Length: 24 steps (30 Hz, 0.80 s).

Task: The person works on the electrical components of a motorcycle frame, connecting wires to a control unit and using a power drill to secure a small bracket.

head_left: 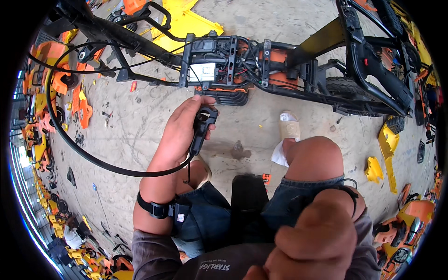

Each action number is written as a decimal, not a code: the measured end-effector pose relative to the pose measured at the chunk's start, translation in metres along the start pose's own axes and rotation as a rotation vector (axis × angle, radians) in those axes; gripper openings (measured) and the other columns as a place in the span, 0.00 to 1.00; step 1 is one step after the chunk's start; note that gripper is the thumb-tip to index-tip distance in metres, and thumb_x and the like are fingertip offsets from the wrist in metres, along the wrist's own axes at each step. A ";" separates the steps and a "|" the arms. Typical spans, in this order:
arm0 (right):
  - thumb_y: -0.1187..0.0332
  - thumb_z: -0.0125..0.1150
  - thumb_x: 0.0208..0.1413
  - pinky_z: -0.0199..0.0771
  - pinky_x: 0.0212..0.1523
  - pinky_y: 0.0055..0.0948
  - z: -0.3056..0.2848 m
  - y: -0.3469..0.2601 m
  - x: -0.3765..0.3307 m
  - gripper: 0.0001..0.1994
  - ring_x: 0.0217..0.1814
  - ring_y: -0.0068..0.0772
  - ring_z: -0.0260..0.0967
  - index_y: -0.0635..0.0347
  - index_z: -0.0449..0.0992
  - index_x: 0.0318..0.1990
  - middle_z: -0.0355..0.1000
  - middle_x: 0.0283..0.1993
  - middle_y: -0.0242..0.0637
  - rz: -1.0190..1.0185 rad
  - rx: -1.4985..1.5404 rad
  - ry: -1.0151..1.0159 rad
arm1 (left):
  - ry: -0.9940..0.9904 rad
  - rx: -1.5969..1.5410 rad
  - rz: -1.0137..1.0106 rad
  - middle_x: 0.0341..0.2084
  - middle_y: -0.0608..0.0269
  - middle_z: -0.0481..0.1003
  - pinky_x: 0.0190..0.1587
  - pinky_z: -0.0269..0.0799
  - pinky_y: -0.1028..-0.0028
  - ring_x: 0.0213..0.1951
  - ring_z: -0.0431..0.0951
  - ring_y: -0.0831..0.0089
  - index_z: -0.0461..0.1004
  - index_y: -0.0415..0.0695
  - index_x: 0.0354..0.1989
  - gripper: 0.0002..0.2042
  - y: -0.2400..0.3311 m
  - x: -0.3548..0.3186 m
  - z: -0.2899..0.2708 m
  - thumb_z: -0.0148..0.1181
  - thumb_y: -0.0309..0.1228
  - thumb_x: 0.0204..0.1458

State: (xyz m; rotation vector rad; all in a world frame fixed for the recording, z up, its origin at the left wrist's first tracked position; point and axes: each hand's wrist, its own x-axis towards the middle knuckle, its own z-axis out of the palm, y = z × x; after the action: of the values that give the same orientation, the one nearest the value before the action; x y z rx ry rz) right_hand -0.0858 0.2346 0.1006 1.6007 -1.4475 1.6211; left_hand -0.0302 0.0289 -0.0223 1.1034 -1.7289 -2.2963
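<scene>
My left hand (181, 127) is closed around a black brake lever (201, 128) with an open round clamp at its top. From the lever's lower end a black cable (88, 161) loops out to the left and back up toward the vehicle frame. Close to the camera is my right hand (322, 233), its fingers curled together; whatever it may hold is hidden. Ahead of me lies a black tubular scooter frame (303, 97) with exposed wiring (240, 63) and a white-labelled box (202, 72) in its middle.
Yellow body panels (186, 23) lie beyond the frame, and a broken yellow piece (374, 169) is on the floor at right. Orange parts (83, 109) are scattered at left. Piles of yellow and orange scooter parts (413, 212) line both sides. A black seat (249, 196) is between my legs.
</scene>
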 end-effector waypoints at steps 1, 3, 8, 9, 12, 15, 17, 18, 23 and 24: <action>0.72 0.60 0.52 0.66 0.24 0.28 0.012 0.007 -0.006 0.13 0.16 0.22 0.54 0.55 0.68 0.16 0.63 0.16 0.28 -0.040 0.090 0.075 | -0.018 -0.003 -0.007 0.37 0.57 0.78 0.28 0.74 0.78 0.29 0.77 0.76 0.73 0.38 0.52 0.23 0.001 0.001 0.003 0.42 0.47 0.69; 0.67 0.68 0.44 0.57 0.18 0.26 -0.001 0.040 -0.004 0.08 0.17 0.23 0.58 0.51 0.73 0.21 0.63 0.19 0.25 -0.049 0.300 -0.218 | -0.008 -0.008 -0.014 0.37 0.56 0.78 0.29 0.74 0.77 0.30 0.77 0.76 0.73 0.38 0.52 0.23 -0.001 -0.001 -0.003 0.42 0.47 0.69; 0.66 0.64 0.56 0.59 0.20 0.24 0.016 0.089 -0.018 0.06 0.20 0.22 0.61 0.58 0.78 0.36 0.63 0.21 0.24 0.453 0.291 -0.271 | 0.011 -0.057 -0.012 0.36 0.58 0.78 0.27 0.73 0.76 0.28 0.76 0.74 0.73 0.38 0.50 0.21 0.000 0.000 -0.006 0.41 0.44 0.70; 0.66 0.60 0.61 0.59 0.20 0.23 0.027 0.092 -0.022 0.08 0.20 0.20 0.60 0.60 0.78 0.40 0.61 0.20 0.23 0.863 0.525 -0.071 | -0.002 -0.048 0.001 0.35 0.58 0.77 0.27 0.73 0.76 0.28 0.76 0.74 0.73 0.38 0.50 0.21 0.003 0.002 -0.006 0.41 0.44 0.70; 0.68 0.53 0.66 0.57 0.20 0.21 0.025 0.111 -0.021 0.11 0.18 0.15 0.54 0.64 0.75 0.49 0.57 0.20 0.21 1.399 1.174 0.086 | -0.014 -0.065 0.020 0.35 0.58 0.77 0.27 0.72 0.76 0.28 0.76 0.74 0.73 0.38 0.50 0.20 0.008 -0.001 -0.003 0.41 0.43 0.70; 0.68 0.53 0.66 0.56 0.19 0.20 0.023 0.115 -0.022 0.11 0.17 0.14 0.49 0.64 0.75 0.50 0.54 0.19 0.20 1.473 1.338 0.117 | -0.023 -0.084 0.015 0.34 0.57 0.77 0.27 0.72 0.76 0.27 0.76 0.74 0.73 0.38 0.50 0.21 0.005 -0.004 -0.005 0.41 0.43 0.70; 0.67 0.53 0.66 0.55 0.19 0.20 0.025 0.116 -0.023 0.12 0.17 0.14 0.48 0.64 0.74 0.50 0.53 0.19 0.20 1.488 1.388 0.124 | -0.025 -0.077 0.017 0.34 0.57 0.77 0.27 0.72 0.76 0.27 0.76 0.74 0.73 0.37 0.50 0.21 0.006 -0.007 -0.004 0.41 0.43 0.70; 0.67 0.53 0.66 0.55 0.19 0.21 0.025 0.116 -0.024 0.12 0.16 0.15 0.48 0.64 0.74 0.51 0.53 0.18 0.20 1.495 1.412 0.130 | -0.030 -0.082 0.022 0.34 0.57 0.77 0.27 0.72 0.76 0.27 0.76 0.74 0.73 0.37 0.50 0.21 0.005 -0.007 -0.005 0.42 0.43 0.70; 0.67 0.53 0.65 0.54 0.19 0.21 0.031 0.117 -0.024 0.12 0.16 0.15 0.47 0.63 0.74 0.51 0.53 0.18 0.20 1.517 1.454 0.149 | -0.040 -0.091 0.028 0.34 0.57 0.78 0.27 0.72 0.77 0.27 0.75 0.74 0.73 0.38 0.50 0.20 0.005 -0.010 -0.008 0.42 0.43 0.70; 0.67 0.54 0.65 0.54 0.19 0.21 0.032 0.117 -0.024 0.12 0.16 0.15 0.47 0.63 0.74 0.51 0.53 0.18 0.20 1.519 1.458 0.147 | -0.040 -0.091 0.036 0.34 0.57 0.78 0.27 0.71 0.77 0.27 0.75 0.74 0.73 0.38 0.50 0.20 0.005 -0.010 -0.008 0.42 0.43 0.70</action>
State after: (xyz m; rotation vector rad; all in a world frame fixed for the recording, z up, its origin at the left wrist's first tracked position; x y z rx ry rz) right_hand -0.1671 0.1739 0.0294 0.2884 -1.3590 4.1393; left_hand -0.0200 0.0254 -0.0134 1.0096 -1.6257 -2.3648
